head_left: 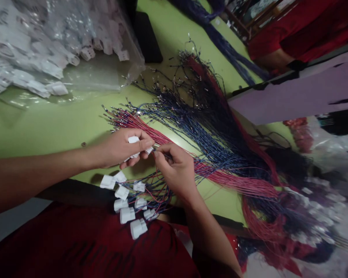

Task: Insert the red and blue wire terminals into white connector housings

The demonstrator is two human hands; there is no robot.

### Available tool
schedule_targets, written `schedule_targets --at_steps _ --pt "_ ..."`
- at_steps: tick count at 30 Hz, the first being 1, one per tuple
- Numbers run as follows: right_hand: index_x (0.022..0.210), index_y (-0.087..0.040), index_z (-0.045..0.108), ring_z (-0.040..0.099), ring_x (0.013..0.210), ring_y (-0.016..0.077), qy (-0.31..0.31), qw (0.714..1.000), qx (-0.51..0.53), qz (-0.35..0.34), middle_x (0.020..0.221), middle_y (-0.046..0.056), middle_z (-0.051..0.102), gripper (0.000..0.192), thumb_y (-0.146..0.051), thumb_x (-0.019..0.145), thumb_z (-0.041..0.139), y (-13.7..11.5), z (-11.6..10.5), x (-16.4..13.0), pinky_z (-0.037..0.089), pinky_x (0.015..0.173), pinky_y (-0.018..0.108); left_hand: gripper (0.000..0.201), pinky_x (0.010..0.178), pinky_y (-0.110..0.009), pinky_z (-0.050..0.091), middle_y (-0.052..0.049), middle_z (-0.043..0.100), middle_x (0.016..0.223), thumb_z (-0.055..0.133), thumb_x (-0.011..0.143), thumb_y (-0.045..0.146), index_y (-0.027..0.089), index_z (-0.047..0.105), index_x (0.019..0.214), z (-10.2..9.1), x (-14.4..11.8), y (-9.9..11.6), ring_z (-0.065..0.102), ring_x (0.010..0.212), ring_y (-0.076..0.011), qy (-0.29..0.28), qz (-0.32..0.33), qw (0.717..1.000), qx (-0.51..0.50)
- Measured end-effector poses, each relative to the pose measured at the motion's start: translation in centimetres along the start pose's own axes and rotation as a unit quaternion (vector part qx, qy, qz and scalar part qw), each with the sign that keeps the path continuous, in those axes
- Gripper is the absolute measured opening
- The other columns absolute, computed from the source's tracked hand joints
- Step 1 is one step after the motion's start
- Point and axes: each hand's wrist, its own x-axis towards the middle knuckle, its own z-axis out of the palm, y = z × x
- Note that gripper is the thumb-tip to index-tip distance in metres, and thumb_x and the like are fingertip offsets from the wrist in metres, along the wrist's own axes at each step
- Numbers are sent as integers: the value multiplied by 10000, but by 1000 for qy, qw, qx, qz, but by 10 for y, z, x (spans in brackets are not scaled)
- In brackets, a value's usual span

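Note:
My left hand [127, 148] is closed around white plastic connector housings [133, 139], with part of one showing between thumb and fingers. Right beside it, my right hand [175, 164] pinches a thin wire at the face of a housing; the wire's tip is hidden by the fingers. Below both hands lie several white connectors [127, 215] with red and blue wires attached, near the table's front edge. Just behind the hands runs a bundle of red wires [150, 133] with metal terminals at the left end. A bundle of blue wires [188, 127] lies beyond it.
A clear plastic bag [104, 79] full of white housings covers the far left of the green table [84, 119]. Dark and red wires [208, 85] are heaped at the back. At right are finished-looking wired connectors [313, 216] and a purple panel [301, 88]. Another person's red sleeve [307, 31] shows at upper right.

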Motion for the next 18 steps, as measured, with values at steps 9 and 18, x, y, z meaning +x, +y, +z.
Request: schedule_targets --at_steps 9,18 --pt "730 -213 596 532 617 142 32 989 -121 -79 667 -2 625 156 -144 848 523 0 8 0 401 691 308 171 271 -133 305 11 660 704 566 916 303 188 587 792 -3 1 3 444 355 -36 -16 -26 998 -62" --pt "823 -218 640 575 673 165 29 988 -139 -62 716 10 663 123 -158 866 541 0 8 -2 419 727 328 147 295 -140 320 26 634 626 588 914 305 194 598 818 0 -2 5 454 359 -46 15 -32 998 -43"
